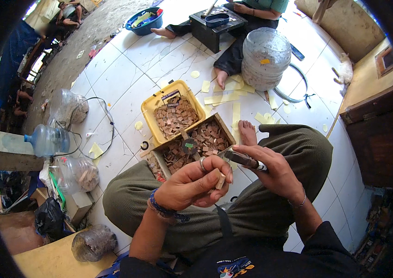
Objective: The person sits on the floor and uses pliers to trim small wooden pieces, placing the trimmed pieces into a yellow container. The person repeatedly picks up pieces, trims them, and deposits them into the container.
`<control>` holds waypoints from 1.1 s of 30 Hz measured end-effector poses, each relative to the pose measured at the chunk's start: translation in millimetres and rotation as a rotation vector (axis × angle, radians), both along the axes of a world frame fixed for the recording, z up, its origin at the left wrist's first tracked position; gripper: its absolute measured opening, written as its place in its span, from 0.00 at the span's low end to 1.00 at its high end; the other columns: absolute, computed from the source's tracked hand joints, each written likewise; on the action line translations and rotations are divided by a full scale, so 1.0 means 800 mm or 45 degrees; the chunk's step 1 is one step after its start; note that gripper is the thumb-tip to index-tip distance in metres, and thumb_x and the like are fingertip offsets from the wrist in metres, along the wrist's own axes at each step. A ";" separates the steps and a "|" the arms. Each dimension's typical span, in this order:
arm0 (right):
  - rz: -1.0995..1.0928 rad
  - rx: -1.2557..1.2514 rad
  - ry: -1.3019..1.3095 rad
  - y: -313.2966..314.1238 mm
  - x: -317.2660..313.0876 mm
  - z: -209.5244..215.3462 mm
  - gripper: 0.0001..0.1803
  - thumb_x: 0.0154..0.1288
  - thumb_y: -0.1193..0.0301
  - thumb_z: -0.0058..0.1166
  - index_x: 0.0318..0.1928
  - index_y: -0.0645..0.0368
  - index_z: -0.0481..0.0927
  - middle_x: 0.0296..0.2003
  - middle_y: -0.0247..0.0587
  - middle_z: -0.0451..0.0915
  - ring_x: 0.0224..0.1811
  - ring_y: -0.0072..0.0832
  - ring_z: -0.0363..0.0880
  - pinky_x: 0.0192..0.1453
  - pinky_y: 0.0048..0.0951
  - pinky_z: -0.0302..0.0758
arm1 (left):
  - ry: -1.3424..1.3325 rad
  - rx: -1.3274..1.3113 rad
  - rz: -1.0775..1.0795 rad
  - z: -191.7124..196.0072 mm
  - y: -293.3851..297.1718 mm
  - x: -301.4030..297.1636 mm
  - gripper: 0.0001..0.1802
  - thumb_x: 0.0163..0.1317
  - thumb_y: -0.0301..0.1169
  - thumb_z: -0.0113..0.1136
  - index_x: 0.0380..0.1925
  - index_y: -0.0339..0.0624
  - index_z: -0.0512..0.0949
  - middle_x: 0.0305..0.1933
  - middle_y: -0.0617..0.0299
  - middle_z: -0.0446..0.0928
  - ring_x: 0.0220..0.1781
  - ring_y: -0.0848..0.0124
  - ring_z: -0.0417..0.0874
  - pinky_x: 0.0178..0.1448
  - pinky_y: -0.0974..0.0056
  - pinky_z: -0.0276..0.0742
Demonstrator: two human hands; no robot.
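My left hand (191, 183) is closed, pinching a small pale wooden block (221, 180) between thumb and fingers. To its right, my right hand (277, 171) grips a short dark tool (244, 160) with a black-and-white end; its exact kind is unclear. The tool is held apart from the block. Just beyond my hands stands a wooden box (229, 131) full of small brown wooden pieces. A dark round disc (189, 146) with a green patch lies over that box. Behind it, a yellow plastic tray (148, 107) holds more such pieces.
Across from me a person sits by a low black table (210, 32). Near them are a blue basin (152, 30), a large clear plastic container (266, 60) and scattered yellow paper strips (224, 98). Plastic bottles (50, 140) and a cable line the left. A cat (344, 74) lies at far right.
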State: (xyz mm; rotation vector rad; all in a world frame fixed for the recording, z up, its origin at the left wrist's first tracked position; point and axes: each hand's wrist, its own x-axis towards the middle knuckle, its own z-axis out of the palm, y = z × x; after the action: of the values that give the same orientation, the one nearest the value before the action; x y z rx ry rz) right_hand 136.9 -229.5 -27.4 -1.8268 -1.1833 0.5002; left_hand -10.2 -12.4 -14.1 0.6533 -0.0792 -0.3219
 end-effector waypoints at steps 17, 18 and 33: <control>0.079 0.043 0.056 0.004 -0.007 0.007 0.37 0.55 0.87 0.67 0.67 0.53 0.80 0.57 0.42 0.86 0.57 0.41 0.86 0.59 0.40 0.83 | 0.026 -0.229 -0.043 -0.006 -0.012 -0.004 0.16 0.86 0.41 0.43 0.54 0.38 0.69 0.33 0.67 0.70 0.21 0.85 0.61 0.23 0.78 0.58; 0.082 0.037 0.071 0.004 -0.006 0.007 0.37 0.55 0.87 0.67 0.67 0.53 0.80 0.57 0.42 0.86 0.57 0.41 0.86 0.59 0.40 0.83 | 0.018 -0.228 -0.042 -0.006 -0.012 -0.004 0.16 0.86 0.41 0.43 0.54 0.38 0.69 0.33 0.67 0.70 0.21 0.85 0.61 0.23 0.78 0.58; 0.017 0.096 -0.081 -0.001 -0.006 -0.001 0.36 0.51 0.88 0.67 0.63 0.53 0.82 0.46 0.44 0.85 0.49 0.41 0.85 0.53 0.41 0.82 | -0.013 -0.297 -0.057 -0.010 -0.015 -0.002 0.23 0.85 0.46 0.43 0.58 0.34 0.71 0.32 0.67 0.71 0.22 0.86 0.60 0.24 0.78 0.59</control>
State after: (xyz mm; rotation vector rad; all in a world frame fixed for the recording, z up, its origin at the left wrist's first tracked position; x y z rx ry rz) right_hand 132.1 -230.3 -28.0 -1.7829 -1.2421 0.4022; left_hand -11.7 -24.2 -21.9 0.4222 -0.1391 -0.3465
